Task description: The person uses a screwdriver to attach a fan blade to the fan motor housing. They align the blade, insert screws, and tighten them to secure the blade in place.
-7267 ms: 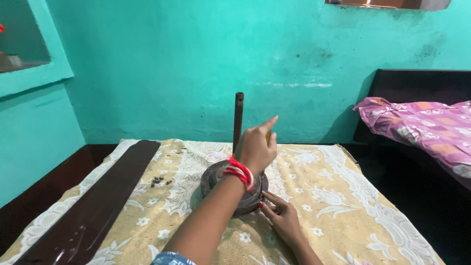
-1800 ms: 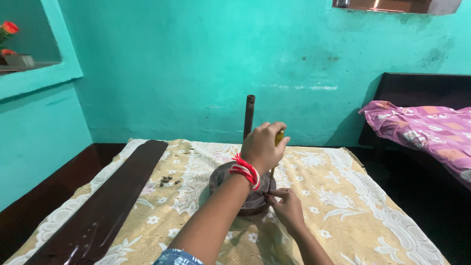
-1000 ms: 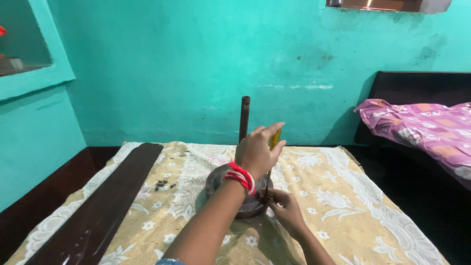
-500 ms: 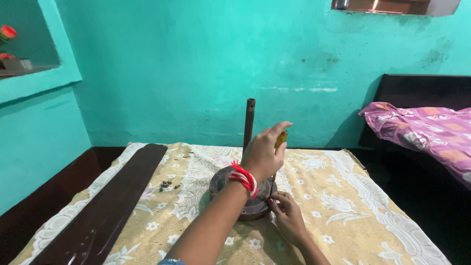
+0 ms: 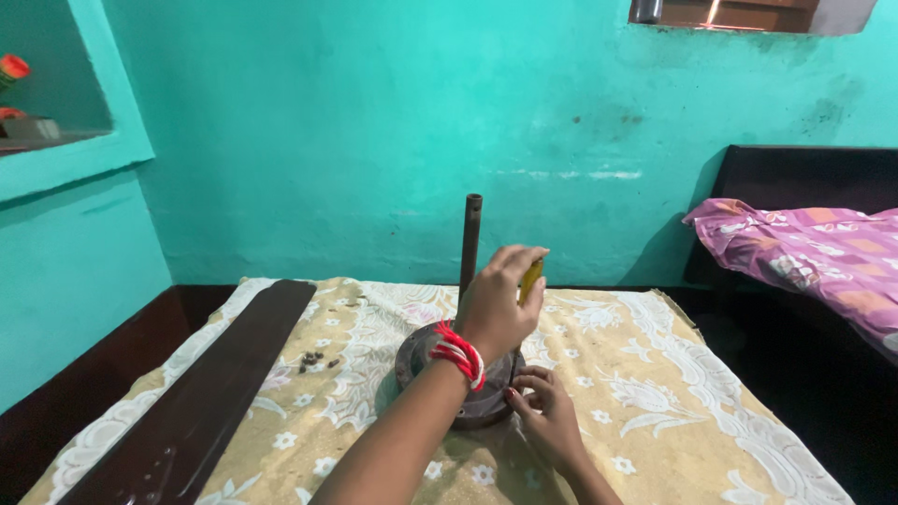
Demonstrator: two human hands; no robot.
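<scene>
A round dark fan motor (image 5: 418,353) lies on a yellow floral cloth (image 5: 655,393), with a thin rusty rod (image 5: 470,241) standing up from its middle. My left hand (image 5: 496,304), with red thread at the wrist, is closed around the yellow handle of a screwdriver (image 5: 530,279) held upright over the motor's right rim. My right hand (image 5: 544,416) rests against the near right rim, fingers pinched at the screwdriver's lower end. The tip itself is hidden behind my hands.
A long dark brown fan blade (image 5: 206,393) lies along the cloth's left side. Several small dark screws (image 5: 313,358) sit between blade and motor. A bed with a pink patterned blanket (image 5: 804,248) stands at right. A wall niche (image 5: 37,103) is at upper left.
My left hand has kept working on top of the screwdriver, fingers shifting around the handle. My right hand moved from flat beside the motor to pinching at the shaft's lower end.
</scene>
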